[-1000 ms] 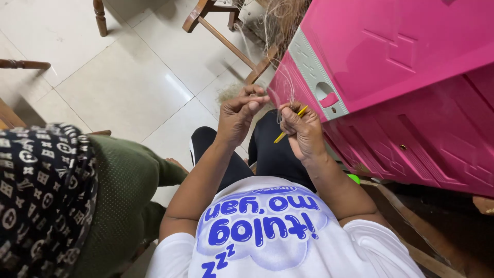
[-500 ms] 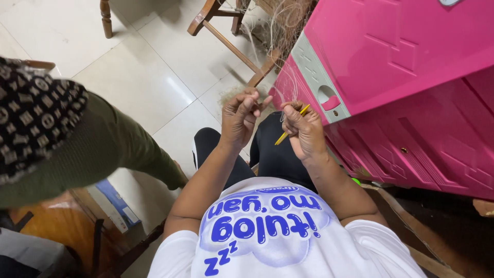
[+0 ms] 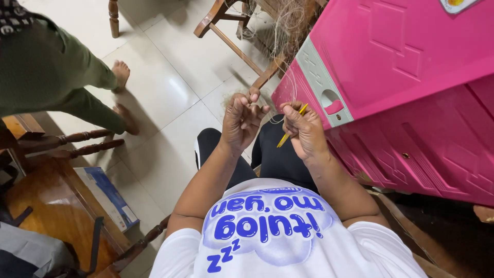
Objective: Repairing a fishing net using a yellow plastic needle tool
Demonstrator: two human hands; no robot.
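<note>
A: Start with the hands. What are they doing?

B: The left hand [image 3: 242, 121], in the middle of the frame, has its fingers curled and pinched together on a wisp of thin pale fibre strands [image 3: 282, 98] that runs up toward the upper middle. The right hand [image 3: 304, 131], just beside it, is closed around a slim yellow stick [image 3: 292, 126], perhaps a needle or hook; it is too small to tell which.

A: Do the hands touch?

B: Close together, fingertips nearly meeting, but I see a narrow gap between them. Both sit above the person's lap, over black trousers [image 3: 278, 159].

A: And the fibre beyond the fingers?

B: It leads up to a loose tangle of the same pale fibre [image 3: 288, 23] hanging on a brown wooden chair frame [image 3: 231, 44] at the top centre. To the right, a large pink plastic cabinet [image 3: 406, 77] fills the upper right, very near the right hand.

A: What could go wrong?

B: In my judgement, the strands are fine and could slip from the pinch or snag on the tangle if pulled hard. The stick's tip works close to the left fingertips, so a jab is possible.

A: Anyone else?

B: Another person in green trousers [image 3: 62, 77] stands barefoot at the upper left on the white tiled floor [image 3: 170, 87], well apart.
</note>
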